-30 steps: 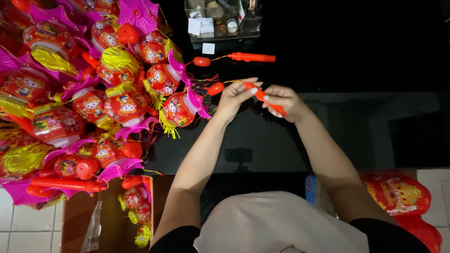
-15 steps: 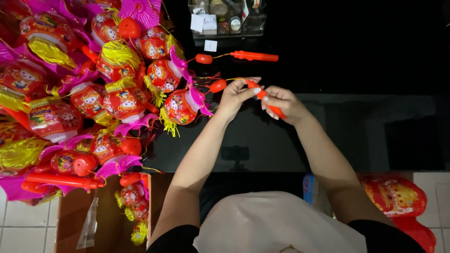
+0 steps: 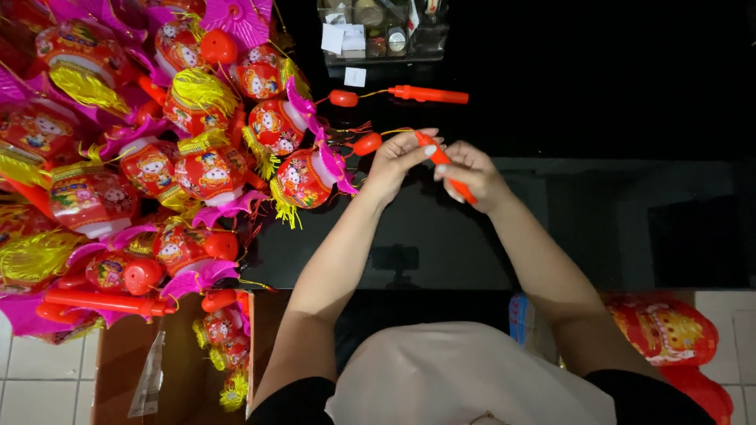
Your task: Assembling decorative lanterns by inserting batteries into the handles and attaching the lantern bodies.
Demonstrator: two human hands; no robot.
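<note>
Dark desk [image 3: 598, 205], lanterns [image 3: 181, 165] piled left. Both hands stayed on the orange stick [image 3: 446, 167]: right hand [image 3: 471, 175] gripped it, left hand [image 3: 398, 157] pinched its top. Barely moved, so fiddling continued.

Left side: lantern pile [image 3: 157, 157] crowds it.
Ahead: orange stick [image 3: 429, 94], clear box [image 3: 382, 31].
Right: open dark tabletop [image 3: 630, 118].

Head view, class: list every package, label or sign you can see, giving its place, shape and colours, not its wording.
Clear plastic box, top centre: rectangular, holding white cards.
White label, just below it: small square.
Red printed bag, bottom right: rounded, gold pattern.
</note>
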